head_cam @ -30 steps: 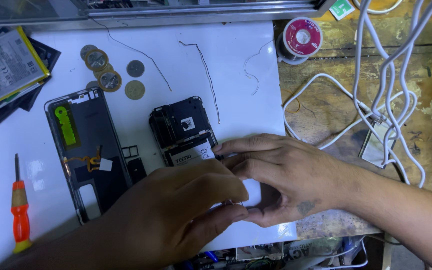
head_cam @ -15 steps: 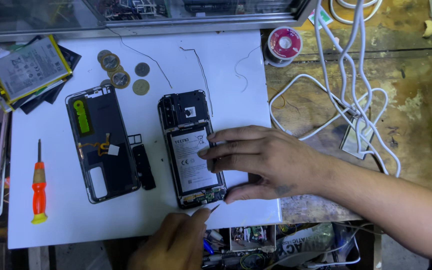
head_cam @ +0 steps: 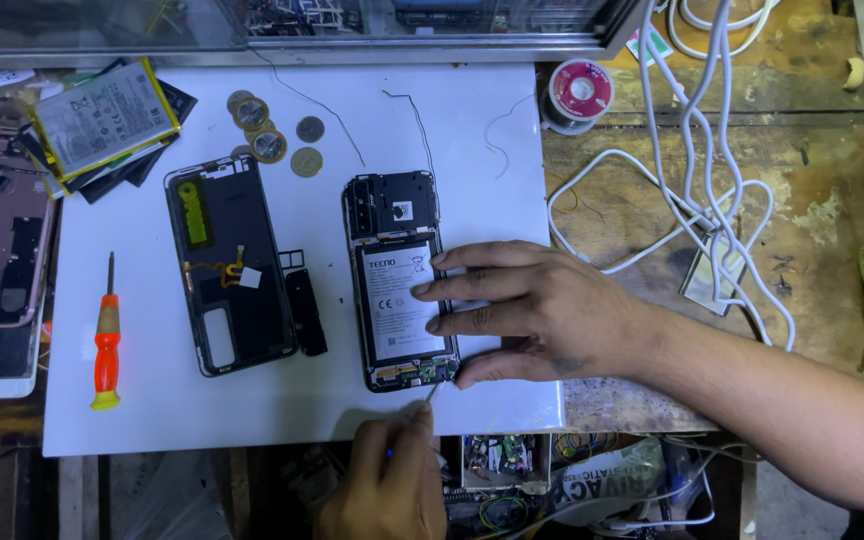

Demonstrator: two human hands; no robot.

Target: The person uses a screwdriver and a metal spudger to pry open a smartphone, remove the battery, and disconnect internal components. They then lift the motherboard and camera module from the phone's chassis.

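The right hand (head_cam: 542, 310) lies flat, fingers (head_cam: 472, 288) spread over the opened phone (head_cam: 397, 280), holding it down on the white mat (head_cam: 152, 420) on the desk. At 6 o'clock, the left hand (head_cam: 387, 490) pinches a thin tool (head_cam: 430, 395). The phone's back is off, battery showing.

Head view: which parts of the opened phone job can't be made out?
- Opened phone: right edge hidden under the right hand.
- Thin tool: handle buried in the left hand; kind unclear.
- Left hand: wrist cut off by the bottom edge.
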